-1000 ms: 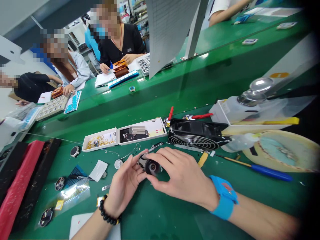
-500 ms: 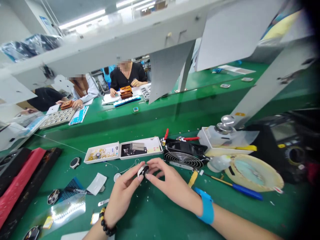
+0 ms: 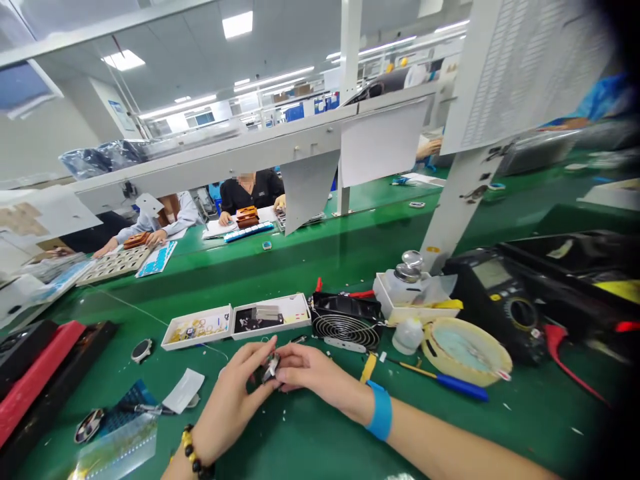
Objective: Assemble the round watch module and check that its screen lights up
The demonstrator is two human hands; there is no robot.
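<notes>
Near the middle of the green table, a small dark and silvery device [image 3: 271, 368] is held between both hands. My left hand [image 3: 234, 390], with a beaded bracelet at its wrist, pinches it from the left with thumb and fingers. From the right, the closed fingertips of my right hand [image 3: 313, 373] grip its other side; a blue band [image 3: 381, 410] circles that wrist. Fingers cover part of the device, so its details are hidden. Just behind the hands are a white tray of dark parts [image 3: 273, 325] and a black fan [image 3: 346, 320].
A tray of small rings [image 3: 196, 328] and a round watch [image 3: 142, 350] lie left. To the right are a blue-handled screwdriver [image 3: 463, 388], a yellowish dish [image 3: 467, 352], a white bottle [image 3: 408, 335] and a black instrument [image 3: 500, 300]. People sit across the table.
The camera view has tilted up and turned right. Both hands appear lower and farther left, still around the device, which is now turned and more covered by fingers.
</notes>
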